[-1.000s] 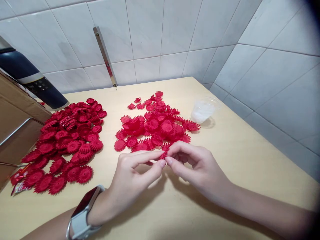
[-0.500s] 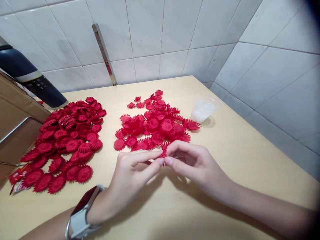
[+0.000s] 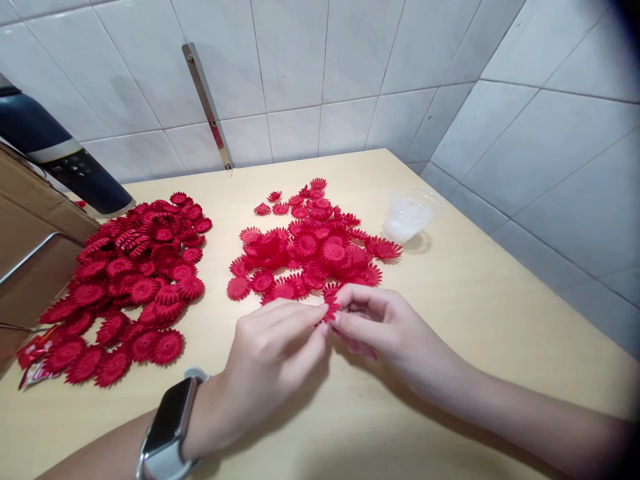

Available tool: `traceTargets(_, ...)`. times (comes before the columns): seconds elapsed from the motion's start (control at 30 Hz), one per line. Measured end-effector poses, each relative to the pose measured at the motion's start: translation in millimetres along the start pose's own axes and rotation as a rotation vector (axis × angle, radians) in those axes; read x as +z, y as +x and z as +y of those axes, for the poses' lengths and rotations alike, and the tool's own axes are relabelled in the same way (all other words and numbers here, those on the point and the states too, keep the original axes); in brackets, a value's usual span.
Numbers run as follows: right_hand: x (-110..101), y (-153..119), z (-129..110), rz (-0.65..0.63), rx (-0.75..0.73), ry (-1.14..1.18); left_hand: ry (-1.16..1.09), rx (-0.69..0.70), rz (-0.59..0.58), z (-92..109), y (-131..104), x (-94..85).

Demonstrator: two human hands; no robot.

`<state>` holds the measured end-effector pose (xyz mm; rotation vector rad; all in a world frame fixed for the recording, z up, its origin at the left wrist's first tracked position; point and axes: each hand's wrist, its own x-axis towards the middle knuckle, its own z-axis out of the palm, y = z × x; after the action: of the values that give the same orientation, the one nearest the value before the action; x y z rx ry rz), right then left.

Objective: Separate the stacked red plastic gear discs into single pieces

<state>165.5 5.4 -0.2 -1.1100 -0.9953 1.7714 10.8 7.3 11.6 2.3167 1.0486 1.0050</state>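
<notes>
Between my hands, just in front of the middle pile, is a small red flower piece [image 3: 331, 310] with narrow petals. My left hand [image 3: 280, 347], with a watch on its wrist, pinches its left side between thumb and index finger. My right hand [image 3: 385, 323] pinches the right side, its other fingers curled below. Fingertips cover part of the piece. Behind the hands lies a loose pile of red fringed flower pieces [image 3: 306, 245]. A larger pile of similar pieces [image 3: 145, 291] spreads over the left of the table.
A clear plastic cup [image 3: 407, 217] with white material inside stands at the back right. On the left are a cardboard box [image 3: 35, 207], a tilted dark blue bottle [image 3: 55, 143] and a red-and-white wrapper [image 3: 37, 363]. Tiled walls border the table [image 3: 480, 320].
My left hand has rolled over slightly, showing more of its back and the watch face. The fingers of both hands have shifted on the flower piece, and more of its petals show.
</notes>
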Motion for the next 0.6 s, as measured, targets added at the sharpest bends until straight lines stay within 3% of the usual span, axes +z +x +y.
traceTargets(0.1, -0.9, 0.7, -0.3, -0.014, -0.012, -0.038, -0.052, -0.109, -0.019, 1.5, 0.7, -1.3)
traceTargets(0.3, -1.3, 0.4, -4.9, -0.043, -0.045, -0.107, -0.227, -0.458, -0.099, 1.0, 3.2, -6.0)
traceTargets(0.47, -3.7, -0.5, -8.0, -0.053, -0.084, -0.113, -0.139, -0.546, 0.137, -24.9, 15.1, -19.9)
traceTargets(0.6, -7.8, 2.3, -13.5, 0.086, -0.140, -0.137, -0.155, -0.535, 0.308, -52.5, 23.6, -28.6)
